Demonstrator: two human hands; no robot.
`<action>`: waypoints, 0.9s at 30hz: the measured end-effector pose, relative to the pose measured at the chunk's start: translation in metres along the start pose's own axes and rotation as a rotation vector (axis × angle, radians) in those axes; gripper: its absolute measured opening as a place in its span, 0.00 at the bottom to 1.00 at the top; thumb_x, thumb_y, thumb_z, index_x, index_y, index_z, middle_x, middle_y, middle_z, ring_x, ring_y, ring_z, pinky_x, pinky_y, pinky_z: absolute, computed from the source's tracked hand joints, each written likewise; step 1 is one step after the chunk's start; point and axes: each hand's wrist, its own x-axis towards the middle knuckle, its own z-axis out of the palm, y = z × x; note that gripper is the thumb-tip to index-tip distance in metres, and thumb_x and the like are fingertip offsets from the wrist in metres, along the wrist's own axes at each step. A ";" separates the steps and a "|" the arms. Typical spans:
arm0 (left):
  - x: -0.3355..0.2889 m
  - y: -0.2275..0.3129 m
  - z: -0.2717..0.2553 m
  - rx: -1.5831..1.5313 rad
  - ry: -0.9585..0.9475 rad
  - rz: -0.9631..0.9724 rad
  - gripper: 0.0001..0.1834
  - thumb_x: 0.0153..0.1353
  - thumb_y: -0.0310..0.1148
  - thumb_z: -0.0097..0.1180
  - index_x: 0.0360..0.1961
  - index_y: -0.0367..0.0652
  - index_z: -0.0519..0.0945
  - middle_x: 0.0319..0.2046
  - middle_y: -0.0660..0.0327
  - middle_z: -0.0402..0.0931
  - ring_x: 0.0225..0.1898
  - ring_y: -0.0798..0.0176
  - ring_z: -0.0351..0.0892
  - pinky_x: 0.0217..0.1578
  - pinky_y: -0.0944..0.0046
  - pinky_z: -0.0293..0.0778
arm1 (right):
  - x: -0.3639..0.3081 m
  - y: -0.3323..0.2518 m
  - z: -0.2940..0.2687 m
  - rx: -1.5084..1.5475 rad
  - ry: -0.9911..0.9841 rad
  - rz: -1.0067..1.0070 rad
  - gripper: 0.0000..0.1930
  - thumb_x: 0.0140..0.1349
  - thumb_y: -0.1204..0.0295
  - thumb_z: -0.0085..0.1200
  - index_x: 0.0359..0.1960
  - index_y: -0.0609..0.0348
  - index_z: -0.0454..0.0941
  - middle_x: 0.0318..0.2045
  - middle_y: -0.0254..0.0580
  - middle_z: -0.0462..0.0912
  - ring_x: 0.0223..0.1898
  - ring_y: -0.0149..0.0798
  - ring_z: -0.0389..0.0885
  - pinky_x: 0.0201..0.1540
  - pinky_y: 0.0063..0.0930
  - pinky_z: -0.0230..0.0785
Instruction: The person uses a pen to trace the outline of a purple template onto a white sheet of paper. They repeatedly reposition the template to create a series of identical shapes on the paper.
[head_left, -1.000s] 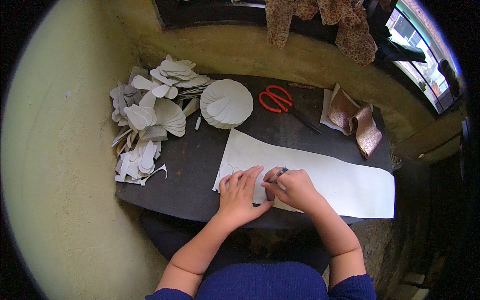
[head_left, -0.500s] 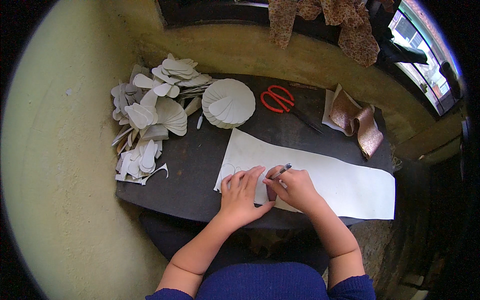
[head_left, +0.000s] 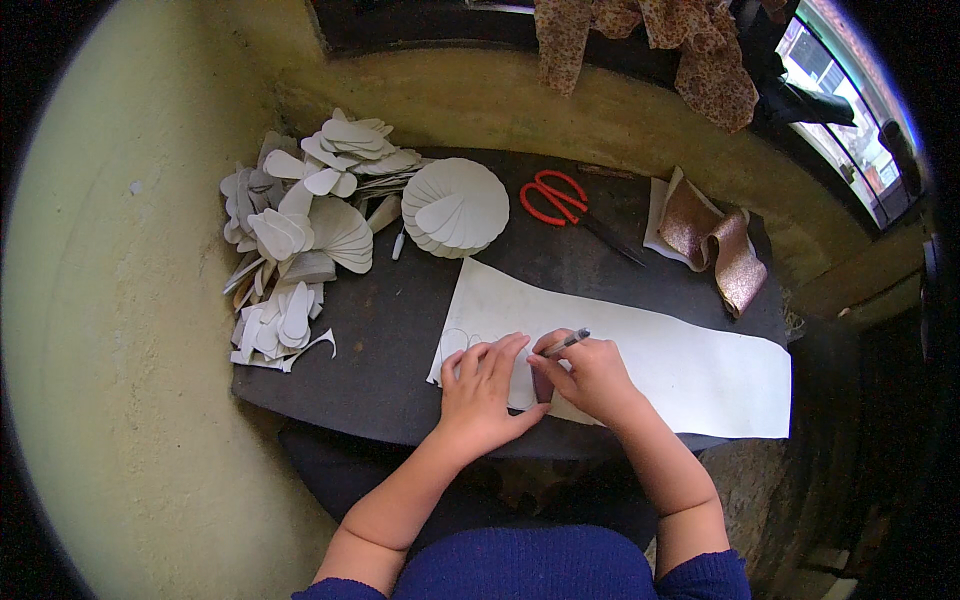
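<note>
A long white sheet (head_left: pixel 690 370), perhaps card or synthetic leather, lies across the front of the dark table. My left hand (head_left: pixel 484 390) rests flat on its left part, fingers spread. Faint drawn outlines with rounded tops show on the sheet just beyond those fingers. My right hand (head_left: pixel 590 375) pinches a pen (head_left: pixel 570 341), its upper end leaning to the right; the tip is hidden by the fingers. Between the hands lies a small dark brownish piece (head_left: pixel 542 386), partly covered, touched by my left thumb; its full shape cannot be made out.
Red-handled scissors (head_left: pixel 570 207) lie beyond the sheet. A round fan of white cut pieces (head_left: pixel 455 207) sits left of them, beside heaped teardrop-shaped pieces (head_left: pixel 290 235). A small white capped object (head_left: pixel 399 245) lies nearby. Glittery bronze material (head_left: pixel 735 262) rests at the table's (head_left: pixel 390 320) back right.
The pen's upper end has tipped slightly right and lower as my right hand shifts a little. My left hand stays in place on the sheet.
</note>
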 end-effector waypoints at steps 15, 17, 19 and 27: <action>-0.001 -0.001 0.000 0.011 0.007 0.009 0.48 0.45 0.55 0.68 0.66 0.48 0.63 0.63 0.62 0.66 0.61 0.54 0.63 0.63 0.49 0.51 | 0.001 0.000 0.001 0.025 0.043 -0.023 0.08 0.61 0.62 0.61 0.34 0.50 0.78 0.25 0.37 0.83 0.26 0.47 0.83 0.27 0.37 0.74; -0.001 -0.001 0.001 0.010 0.007 0.005 0.48 0.45 0.55 0.68 0.66 0.48 0.63 0.63 0.62 0.66 0.61 0.53 0.63 0.63 0.49 0.51 | 0.000 0.001 -0.002 0.003 -0.024 -0.043 0.08 0.61 0.63 0.61 0.34 0.51 0.78 0.27 0.38 0.83 0.26 0.47 0.83 0.28 0.37 0.74; -0.001 -0.001 0.000 0.012 0.000 0.003 0.48 0.45 0.55 0.68 0.66 0.49 0.63 0.63 0.62 0.66 0.61 0.53 0.63 0.63 0.49 0.51 | -0.001 0.001 -0.002 -0.001 -0.046 -0.032 0.08 0.61 0.63 0.61 0.34 0.52 0.78 0.29 0.40 0.83 0.27 0.48 0.83 0.28 0.37 0.75; -0.001 -0.001 0.000 0.012 0.000 0.017 0.48 0.46 0.57 0.67 0.66 0.48 0.64 0.63 0.61 0.66 0.62 0.52 0.62 0.63 0.48 0.50 | 0.000 0.004 -0.005 0.259 0.083 0.039 0.05 0.60 0.73 0.61 0.34 0.58 0.78 0.33 0.43 0.83 0.31 0.44 0.84 0.28 0.33 0.77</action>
